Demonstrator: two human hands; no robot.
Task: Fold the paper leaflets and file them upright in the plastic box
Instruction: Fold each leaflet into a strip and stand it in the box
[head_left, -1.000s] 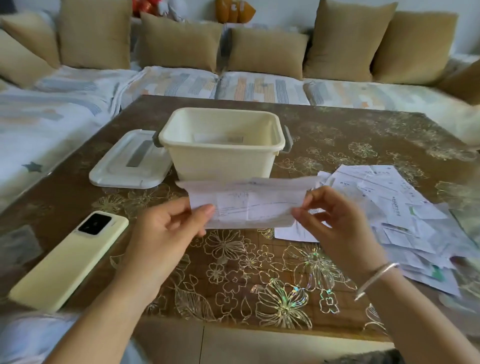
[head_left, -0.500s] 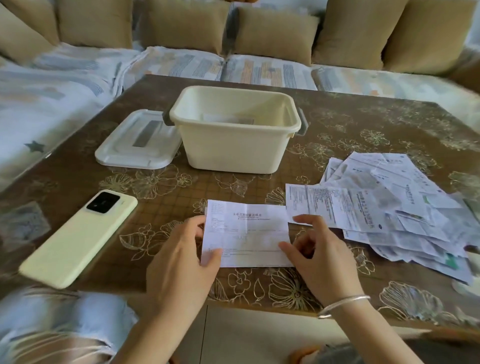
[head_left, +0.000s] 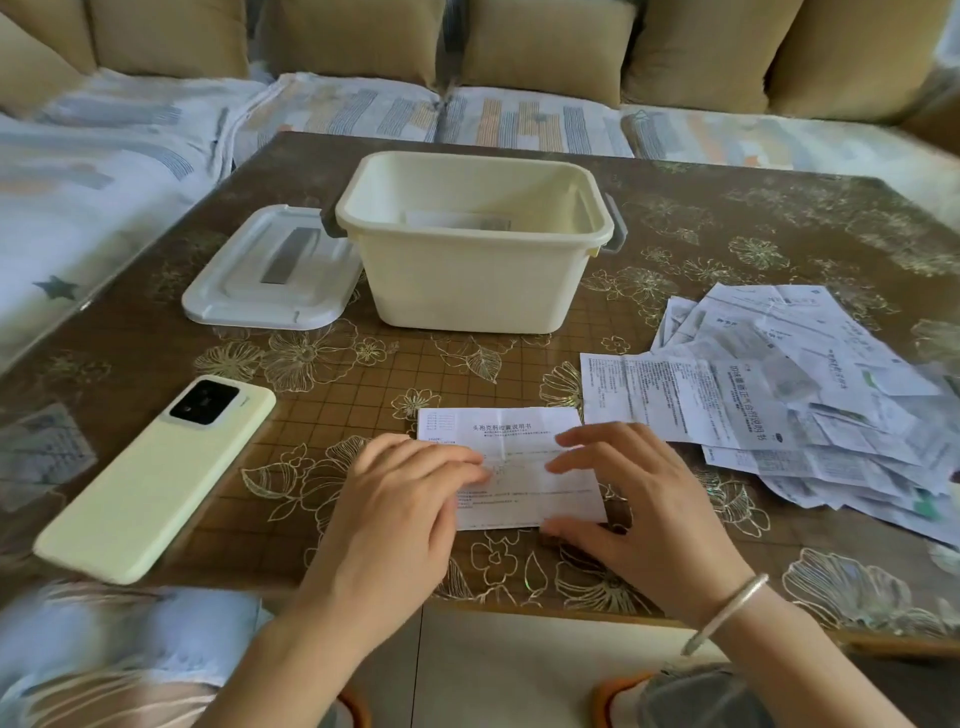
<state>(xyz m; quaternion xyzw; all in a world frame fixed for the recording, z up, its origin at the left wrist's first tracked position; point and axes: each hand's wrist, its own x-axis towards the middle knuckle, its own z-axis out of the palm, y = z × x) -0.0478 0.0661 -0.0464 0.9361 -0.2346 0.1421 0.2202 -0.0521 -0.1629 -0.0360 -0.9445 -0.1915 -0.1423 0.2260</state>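
A white printed leaflet (head_left: 511, 441) lies flat on the table near its front edge. My left hand (head_left: 400, 499) presses its left half with spread fingers. On the right half rests my right hand (head_left: 634, 493), fingers flat on the paper and thumb at the lower right corner. The cream plastic box (head_left: 467, 291) stands open behind the leaflet, with a piece of paper visible inside at the back. A loose heap of unfolded leaflets (head_left: 789, 400) is spread to the right.
The box's white lid (head_left: 270, 275) lies left of the box. A pale yellow phone (head_left: 156, 473) lies face down at the left front. The brown flowered table (head_left: 363, 374) is ringed by a sofa with tan cushions (head_left: 545, 47).
The leaflet was held up in the air in front of the box, then laid on the table. Both hands now press it flat instead of pinching its ends.
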